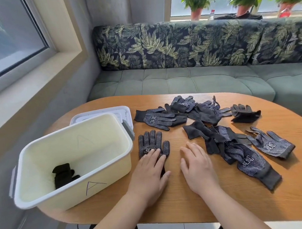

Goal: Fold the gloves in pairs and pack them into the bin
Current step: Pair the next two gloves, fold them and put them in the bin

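The wooden bench [179,207] carries everything. At its left edge stands the cream bin [63,197], open, and a white lid [102,113] lies behind it.

Loose gloves [244,158] cover the far and right part of the bench, some dotted and some plain dark. None of them looks folded. They overlap, so I cannot count them exactly, but there are clearly several pairs.

The left hand [148,173] lies flat with straight fingers on the cuff end of a dotted glove [152,142], pressing it and gripping nothing. The right hand [197,166] lies flat on the bare wood near the front edge, also with straight fingers and holding nothing. It is close to the heap but not touching it.

The dotted glove lies spread out, fingers toward the far edge, just beside the right wall of the bin. I cannot tell if a second glove lies under it.

Inside the bin, at the front left corner, there is one small dark bundle [63,174], which I judge to be a folded pair.

So, in my judgement, the task is at an early stage. One pair is packed, the next one is only being laid out, and almost all gloves are waiting to be matched, folded and packed.
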A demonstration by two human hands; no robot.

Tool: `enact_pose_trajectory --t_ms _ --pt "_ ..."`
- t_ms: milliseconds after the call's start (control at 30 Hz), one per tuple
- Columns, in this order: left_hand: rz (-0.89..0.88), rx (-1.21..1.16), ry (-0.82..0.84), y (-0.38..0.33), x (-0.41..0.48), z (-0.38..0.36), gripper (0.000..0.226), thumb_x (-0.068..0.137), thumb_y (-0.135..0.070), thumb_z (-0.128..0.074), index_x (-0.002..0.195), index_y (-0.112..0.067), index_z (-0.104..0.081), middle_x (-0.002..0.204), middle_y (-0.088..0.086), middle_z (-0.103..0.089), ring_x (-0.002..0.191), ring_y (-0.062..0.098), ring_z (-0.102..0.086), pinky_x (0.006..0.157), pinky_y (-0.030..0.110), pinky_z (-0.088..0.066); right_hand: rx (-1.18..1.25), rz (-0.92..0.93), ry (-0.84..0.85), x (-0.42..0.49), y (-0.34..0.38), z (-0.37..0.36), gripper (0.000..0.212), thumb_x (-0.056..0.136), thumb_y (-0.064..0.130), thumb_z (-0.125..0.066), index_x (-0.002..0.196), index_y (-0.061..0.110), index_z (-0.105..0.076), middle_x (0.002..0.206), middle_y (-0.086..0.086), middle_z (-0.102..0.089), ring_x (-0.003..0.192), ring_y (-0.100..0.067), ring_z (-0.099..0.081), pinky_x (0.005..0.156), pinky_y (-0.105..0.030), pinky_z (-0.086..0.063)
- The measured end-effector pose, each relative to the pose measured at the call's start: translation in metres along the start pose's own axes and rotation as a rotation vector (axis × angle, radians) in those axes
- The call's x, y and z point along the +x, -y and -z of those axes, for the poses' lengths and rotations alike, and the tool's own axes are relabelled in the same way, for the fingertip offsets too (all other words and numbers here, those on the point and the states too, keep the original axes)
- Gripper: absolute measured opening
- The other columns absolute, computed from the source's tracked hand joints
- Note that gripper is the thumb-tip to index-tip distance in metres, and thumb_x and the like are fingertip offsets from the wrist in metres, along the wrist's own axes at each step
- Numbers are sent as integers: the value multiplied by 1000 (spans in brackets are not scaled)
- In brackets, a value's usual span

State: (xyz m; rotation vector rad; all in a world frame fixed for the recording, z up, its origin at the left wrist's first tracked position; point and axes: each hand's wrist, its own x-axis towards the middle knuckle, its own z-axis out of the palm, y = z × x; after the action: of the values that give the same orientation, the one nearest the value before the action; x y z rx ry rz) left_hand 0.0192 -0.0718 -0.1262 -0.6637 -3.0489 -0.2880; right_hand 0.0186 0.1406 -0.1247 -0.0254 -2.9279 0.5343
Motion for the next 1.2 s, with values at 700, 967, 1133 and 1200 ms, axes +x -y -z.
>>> enact_pose_trajectory --t_ms 700,967,1133,1200 --pt "119 -59 -202 -1 -6 -6 63 101 -53 -44 153 -18 -52 167 7 -39 159 27 -27 131 47 -18 -101 291 226 98 68 -11 60 112 36 -37 169 21 -23 177 5 -19 163 -16 -18 129 -38 -18" --pt "120 -67 -232 0 -5 -10 61 99 -55 -47 149 -20 -55 163 8 -44 156 29 -34 128 51 -29 -275 189 137 102 50 -7 60 110 58 -28 160 28 -39 150 0 -49 142 -24 -46 118 -45 -33" --pt "117 -84 -266 -2 -7 -8 56 99 -54 -47 143 -21 -58 158 8 -49 153 29 -38 128 49 -28 -281 108 -2 90 11 2 53 107 62 -30 122 27 -67 114 -4 -58 109 -30 -62 103 -47 -45" --pt "108 -87 -283 -2 -8 -6 52 99 -52 -48 139 -20 -60 154 8 -52 150 30 -41 127 49 -31 -298 63 -11 86 2 6 56 106 61 -31 115 22 -70 113 -7 -60 109 -33 -63 102 -48 -47"
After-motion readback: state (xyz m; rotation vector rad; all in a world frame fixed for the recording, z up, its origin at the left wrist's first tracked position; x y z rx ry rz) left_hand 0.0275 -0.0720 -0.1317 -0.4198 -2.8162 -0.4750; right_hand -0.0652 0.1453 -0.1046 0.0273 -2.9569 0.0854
